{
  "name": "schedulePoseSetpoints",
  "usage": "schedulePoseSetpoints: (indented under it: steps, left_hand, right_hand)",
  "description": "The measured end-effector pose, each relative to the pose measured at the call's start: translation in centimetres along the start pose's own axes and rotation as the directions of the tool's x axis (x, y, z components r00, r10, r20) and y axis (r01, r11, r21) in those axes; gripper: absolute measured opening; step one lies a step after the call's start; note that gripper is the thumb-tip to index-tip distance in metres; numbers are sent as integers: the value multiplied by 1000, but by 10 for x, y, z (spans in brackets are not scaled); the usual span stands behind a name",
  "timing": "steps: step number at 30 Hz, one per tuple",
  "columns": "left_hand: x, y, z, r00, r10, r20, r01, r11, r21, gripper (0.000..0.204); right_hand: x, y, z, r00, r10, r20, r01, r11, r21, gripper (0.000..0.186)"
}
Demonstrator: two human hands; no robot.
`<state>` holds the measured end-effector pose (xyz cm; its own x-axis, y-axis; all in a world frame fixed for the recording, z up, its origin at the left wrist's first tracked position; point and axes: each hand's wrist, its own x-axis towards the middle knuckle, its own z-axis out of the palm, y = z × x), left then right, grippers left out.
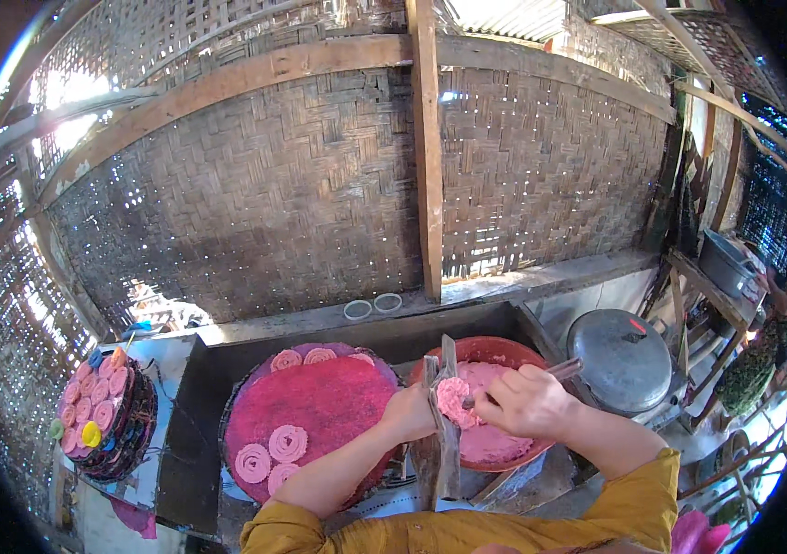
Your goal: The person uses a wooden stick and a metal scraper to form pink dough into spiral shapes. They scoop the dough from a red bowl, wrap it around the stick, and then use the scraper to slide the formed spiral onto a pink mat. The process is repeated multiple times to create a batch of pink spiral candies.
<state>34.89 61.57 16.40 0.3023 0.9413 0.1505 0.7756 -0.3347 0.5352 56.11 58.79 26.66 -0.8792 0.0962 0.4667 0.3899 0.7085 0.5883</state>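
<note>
My left hand (pixel 407 414) is closed beside two weathered wooden slats (pixel 449 471) and a ruffled pink rosette (pixel 454 403); what its fingers hold is hidden. My right hand (pixel 527 403) grips a metal tool (pixel 567 369), its lower end at the rosette. Beneath them is a red bowl (pixel 487 353) of smooth pink paste (pixel 495 446). To the left lies a wide round magenta disc (pixel 310 406), with pink rosettes (pixel 287 443) along parts of its edge, some hidden by my left forearm.
A dark trough (pixel 201 434) surrounds the disc and bowl. Stacked rosette-topped discs (pixel 93 411) stand left. A lidded grey pot (pixel 617 360) sits right, and two white rings (pixel 373 305) lie on the ledge. At far right, a person (pixel 762 360) stands by a basin (pixel 726 263).
</note>
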Motion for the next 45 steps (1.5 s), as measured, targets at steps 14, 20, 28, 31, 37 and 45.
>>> schedulePoseSetpoints:
  steps: [14, 20, 28, 31, 37, 45]
  left_hand:
    - [26, 0, 9, 958, 131, -255, -220, 906, -361, 34]
    - [10, 0, -20, 958, -65, -278, 4, 977, -215, 39]
    - [7, 6, 0, 929, 1, -370, -72, 981, -178, 34]
    - [18, -18, 4, 934, 77, -350, -111, 991, -79, 29]
    - [49, -77, 37, 963, 106, -247, -156, 968, -197, 29]
    - [38, -79, 45, 981, -2, -196, -41, 975, -216, 42]
  right_hand:
    - [-43, -18, 26, 305, 929, 211, -602, 16, 798, 11]
    - [-78, -55, 58, 331, 866, 376, -776, 22, 631, 29]
    - [-42, -42, 56, 519, 817, -252, -722, 577, 381, 28]
    - [-49, -52, 59, 603, 756, -256, -640, 649, 411, 31]
    - [-65, -63, 51, 443, 862, 248, -653, 120, 748, 25]
    - [-53, -61, 64, 591, 804, -74, -687, 548, 477, 29]
